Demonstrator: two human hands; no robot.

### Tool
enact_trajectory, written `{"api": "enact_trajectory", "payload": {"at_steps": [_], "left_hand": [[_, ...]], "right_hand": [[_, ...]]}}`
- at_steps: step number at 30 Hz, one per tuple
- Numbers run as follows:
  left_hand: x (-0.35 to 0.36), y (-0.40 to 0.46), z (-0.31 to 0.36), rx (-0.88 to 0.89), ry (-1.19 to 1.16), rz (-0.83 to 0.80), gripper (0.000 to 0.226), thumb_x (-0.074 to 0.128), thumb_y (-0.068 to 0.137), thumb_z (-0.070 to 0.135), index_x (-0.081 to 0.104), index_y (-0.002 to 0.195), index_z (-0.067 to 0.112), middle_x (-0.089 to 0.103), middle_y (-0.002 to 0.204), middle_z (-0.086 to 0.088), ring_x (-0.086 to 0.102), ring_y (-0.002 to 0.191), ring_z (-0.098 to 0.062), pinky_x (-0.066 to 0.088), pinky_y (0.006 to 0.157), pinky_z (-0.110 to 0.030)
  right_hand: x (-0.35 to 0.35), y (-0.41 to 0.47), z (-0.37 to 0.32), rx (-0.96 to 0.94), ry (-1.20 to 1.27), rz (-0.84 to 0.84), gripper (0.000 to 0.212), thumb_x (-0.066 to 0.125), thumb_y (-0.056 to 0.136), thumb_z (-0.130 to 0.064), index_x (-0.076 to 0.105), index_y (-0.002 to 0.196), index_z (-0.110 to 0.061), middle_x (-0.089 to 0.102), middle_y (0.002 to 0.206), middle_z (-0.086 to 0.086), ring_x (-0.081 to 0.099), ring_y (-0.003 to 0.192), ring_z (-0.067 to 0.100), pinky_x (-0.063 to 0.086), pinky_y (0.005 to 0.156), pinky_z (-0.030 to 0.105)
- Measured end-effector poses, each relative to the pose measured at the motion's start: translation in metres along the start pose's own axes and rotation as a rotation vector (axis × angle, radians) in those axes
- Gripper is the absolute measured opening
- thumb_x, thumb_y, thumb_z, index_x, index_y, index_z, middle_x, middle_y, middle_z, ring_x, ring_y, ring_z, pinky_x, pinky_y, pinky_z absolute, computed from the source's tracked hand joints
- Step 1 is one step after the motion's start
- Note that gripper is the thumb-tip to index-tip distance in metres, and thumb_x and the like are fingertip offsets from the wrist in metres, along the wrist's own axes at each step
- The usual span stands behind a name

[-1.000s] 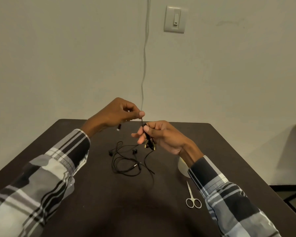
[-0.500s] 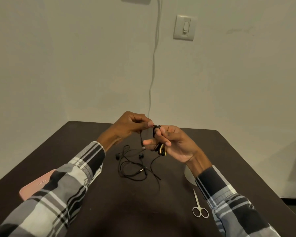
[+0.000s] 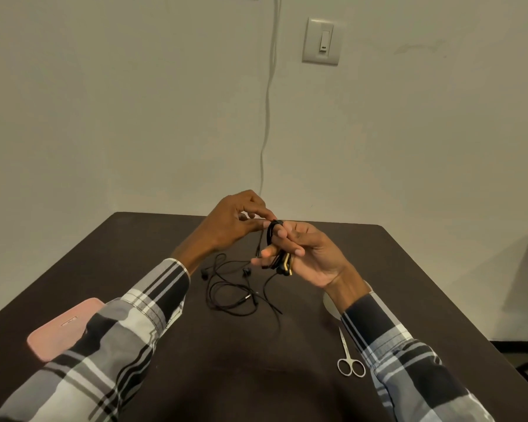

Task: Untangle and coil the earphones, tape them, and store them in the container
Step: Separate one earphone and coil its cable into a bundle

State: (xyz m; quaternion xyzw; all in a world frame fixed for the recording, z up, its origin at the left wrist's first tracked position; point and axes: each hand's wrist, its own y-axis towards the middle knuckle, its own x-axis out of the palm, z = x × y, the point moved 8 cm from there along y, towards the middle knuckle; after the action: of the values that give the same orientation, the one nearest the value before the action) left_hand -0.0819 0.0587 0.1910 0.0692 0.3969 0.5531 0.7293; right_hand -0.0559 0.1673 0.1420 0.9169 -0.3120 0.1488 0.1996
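Nearest, my plaid sleeves (image 3: 110, 336) come in from both lower corners over the dark surface (image 3: 226, 376). Beside my left sleeve lies a pink case (image 3: 63, 328), flat, partly hidden under the cuff. Beside my right sleeve lie small scissors (image 3: 348, 354), handles toward me, blades pointing away. A pale round thing (image 3: 329, 304) peeks out from under my right wrist; I cannot tell what it is.

Farther in, at the middle of the surface, a loose tangle of black earphones (image 3: 232, 293) lies in open loops, two buds showing at its far side. From it a strand rises to my hands.

Above the tangle, off the surface, my right hand (image 3: 308, 257) is palm up, its fingers curled around a coil (image 3: 275, 239) of black cord wound over them; black and gold ends hang under the fingers. My left hand (image 3: 235, 226) meets it from the left, thumb and forefinger pinched on the cord at the top of the coil, the other fingers curled. The two hands touch there.

Beyond, the surface ends at a plain wall (image 3: 134, 117). A pale cable (image 3: 267, 111) runs down it, and a switch (image 3: 320, 41) sits to its right.
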Motion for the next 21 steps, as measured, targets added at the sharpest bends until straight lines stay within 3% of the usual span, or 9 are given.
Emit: {"api": "enact_trajectory", "payload": {"at_steps": [2, 4, 9, 14, 16, 18, 21], "left_hand": [[0.006, -0.002, -0.004, -0.026, -0.027, 0.000, 0.013, 0.070, 0.089, 0.013, 0.076, 0.099, 0.017, 0.069, 0.093, 0.005, 0.066, 0.091, -0.015, 0.053, 0.080, -0.029], [0.014, -0.007, -0.009, -0.060, -0.090, -0.005, 0.017, 0.066, 0.091, 0.010, 0.075, 0.101, 0.020, 0.074, 0.092, 0.006, 0.069, 0.090, -0.017, 0.056, 0.078, -0.026], [0.031, -0.021, -0.018, -0.162, -0.429, -0.003, 0.018, 0.065, 0.090, 0.010, 0.077, 0.099, 0.020, 0.077, 0.084, 0.000, 0.073, 0.082, -0.013, 0.056, 0.070, -0.022], [0.049, -0.034, -0.023, -0.221, -0.719, -0.156, 0.026, 0.048, 0.102, 0.014, 0.065, 0.118, 0.002, 0.069, 0.081, -0.003, 0.061, 0.067, -0.012, 0.051, 0.063, -0.020], [0.048, -0.037, -0.025, -0.220, -0.734, -0.161, 0.028, 0.049, 0.102, 0.017, 0.065, 0.119, 0.000, 0.068, 0.084, -0.009, 0.054, 0.063, -0.016, 0.051, 0.067, -0.021], [0.046, -0.038, -0.027, -0.210, -0.702, -0.126, 0.027, 0.056, 0.099, 0.014, 0.064, 0.119, -0.003, 0.068, 0.086, -0.013, 0.059, 0.062, -0.017, 0.052, 0.069, -0.024], [0.038, -0.039, -0.033, -0.245, -0.639, -0.035, 0.024, 0.066, 0.092, 0.015, 0.070, 0.110, 0.001, 0.072, 0.089, -0.013, 0.069, 0.076, -0.018, 0.055, 0.074, -0.027]], "right_hand": [[0.000, 0.000, -0.001, -0.001, -0.002, 0.000, 0.012, 0.064, 0.090, -0.018, 0.066, 0.087, -0.008, 0.050, 0.053, -0.003, 0.075, 0.086, 0.027, 0.038, 0.104, 0.062], [-0.001, 0.000, -0.001, 0.000, 0.009, -0.002, 0.013, 0.070, 0.088, -0.020, 0.067, 0.086, -0.008, 0.050, 0.053, -0.003, 0.074, 0.084, 0.026, 0.041, 0.102, 0.061], [-0.002, 0.001, 0.001, -0.005, 0.045, -0.026, 0.016, 0.075, 0.086, -0.021, 0.066, 0.085, -0.008, 0.050, 0.052, -0.003, 0.074, 0.080, 0.025, 0.045, 0.098, 0.061], [-0.004, 0.001, 0.000, -0.034, 0.087, -0.041, 0.016, 0.075, 0.087, -0.018, 0.066, 0.085, -0.006, 0.052, 0.052, -0.002, 0.073, 0.077, 0.026, 0.049, 0.095, 0.061], [-0.005, 0.001, 0.002, -0.037, 0.110, -0.044, 0.015, 0.074, 0.087, -0.016, 0.064, 0.085, -0.004, 0.051, 0.051, -0.002, 0.072, 0.075, 0.026, 0.048, 0.096, 0.063], [-0.007, 0.001, 0.004, -0.039, 0.125, -0.048, 0.015, 0.073, 0.087, -0.014, 0.063, 0.086, -0.004, 0.051, 0.051, -0.001, 0.070, 0.073, 0.026, 0.048, 0.096, 0.063], [-0.009, 0.000, 0.008, -0.043, 0.136, -0.043, 0.011, 0.067, 0.090, -0.013, 0.062, 0.087, -0.004, 0.051, 0.052, -0.001, 0.067, 0.070, 0.024, 0.046, 0.098, 0.063]]}}
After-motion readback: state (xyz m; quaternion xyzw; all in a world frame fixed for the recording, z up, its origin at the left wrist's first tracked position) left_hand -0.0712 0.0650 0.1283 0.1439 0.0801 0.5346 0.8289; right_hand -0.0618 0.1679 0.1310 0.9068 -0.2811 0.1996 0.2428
